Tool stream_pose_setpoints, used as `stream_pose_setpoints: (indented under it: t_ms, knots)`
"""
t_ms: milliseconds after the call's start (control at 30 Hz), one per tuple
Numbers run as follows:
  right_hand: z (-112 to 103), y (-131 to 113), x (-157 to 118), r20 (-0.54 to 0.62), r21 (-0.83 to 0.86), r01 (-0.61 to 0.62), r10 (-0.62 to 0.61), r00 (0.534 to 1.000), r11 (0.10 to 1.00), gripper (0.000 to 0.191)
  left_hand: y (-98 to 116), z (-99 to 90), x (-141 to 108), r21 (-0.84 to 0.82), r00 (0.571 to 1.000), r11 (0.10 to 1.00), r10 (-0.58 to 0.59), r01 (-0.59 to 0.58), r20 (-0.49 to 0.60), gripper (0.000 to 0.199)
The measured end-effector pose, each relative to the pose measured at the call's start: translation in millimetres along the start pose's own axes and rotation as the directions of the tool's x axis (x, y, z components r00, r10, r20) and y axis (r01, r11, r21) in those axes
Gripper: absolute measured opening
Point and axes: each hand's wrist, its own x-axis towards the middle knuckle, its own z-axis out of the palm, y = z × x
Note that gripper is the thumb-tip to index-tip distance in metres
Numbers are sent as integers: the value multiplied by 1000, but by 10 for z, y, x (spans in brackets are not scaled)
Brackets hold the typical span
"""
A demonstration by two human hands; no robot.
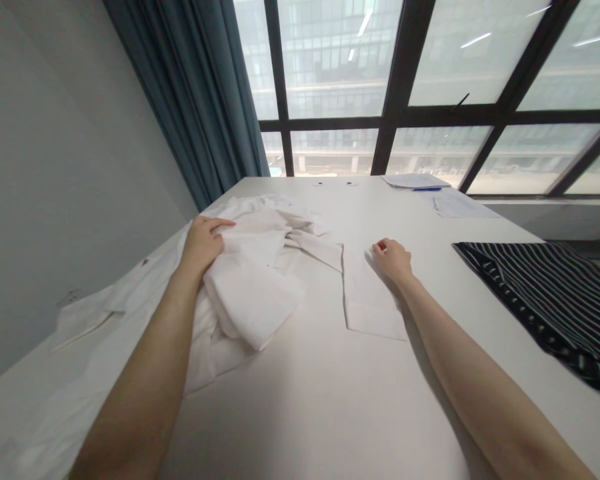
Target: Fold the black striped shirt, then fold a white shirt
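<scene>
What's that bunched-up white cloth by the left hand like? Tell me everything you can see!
The white cloth looks like soft fabric, plain and rumpled, with a smoother flap lying over creased layers at the near side. It lies on the white table, and the left hand rests on its left side. A narrow strip reaches right to a flat white piece; I can't tell whether they join.

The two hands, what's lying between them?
In the head view, bunched white cloth lies between the left hand and the right hand, and closer to the right one, a flat white piece on the table.
</scene>
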Motion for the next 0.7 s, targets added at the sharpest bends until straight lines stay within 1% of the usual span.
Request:
stream_pose_setpoints:
  t_ms: [67,100,133,233,267,300,333,367,400,467,500,533,567,600,633,700]
  knots:
    - [57,-101,-30,19,59,94,-96,995,994,27,125,24,-31,55,991,990,128,-130,30,47]
    - [78,-155,-46,31,95,146,-150,988,985,25,203,45,-52,76,985,983,165,-168,46,47]
    - [94,-206,-61,42,134,196,-203,978,971,24,289,71,-77,90,984,981,166,-171,61,47]
    - [115,-337,-98,58,266,310,-336,940,913,21,560,175,-161,118,988,990,60,-77,142,44]
    - [119,-375,-105,58,311,329,-364,930,891,21,647,211,-188,94,984,994,47,-64,171,38]
    - [124,-413,-111,57,356,339,-382,922,871,21,727,242,-212,34,981,997,58,-65,185,33]
    - [131,-453,-117,56,400,339,-392,918,851,22,801,266,-231,-61,980,995,92,-82,175,30]
    - [140,-495,-126,57,443,332,-396,916,833,22,865,280,-243,-183,982,977,133,-107,135,30]
    - [152,-542,-138,63,486,319,-397,916,813,22,918,284,-248,-316,983,939,164,-132,77,32]
    - [181,-645,-176,85,569,286,-401,912,771,23,983,266,-238,-556,984,814,175,-170,-44,33]
    - [196,-700,-202,100,603,272,-409,907,750,25,991,250,-224,-642,983,746,164,-180,-85,33]
    - [209,-754,-230,118,643,250,-416,902,724,29,983,234,-206,-702,983,689,146,-181,-111,32]
    - [221,-805,-258,137,696,211,-415,900,687,33,959,223,-187,-740,985,650,122,-172,-122,30]
    - [230,-849,-283,154,755,154,-401,903,638,38,922,217,-167,-761,988,630,93,-154,-123,27]
    - [238,-884,-305,171,813,85,-375,911,576,44,877,219,-148,-773,992,623,58,-123,-111,24]
    - [251,-919,-332,217,897,-65,-306,927,438,57,779,238,-119,-778,998,627,-20,-27,-51,19]
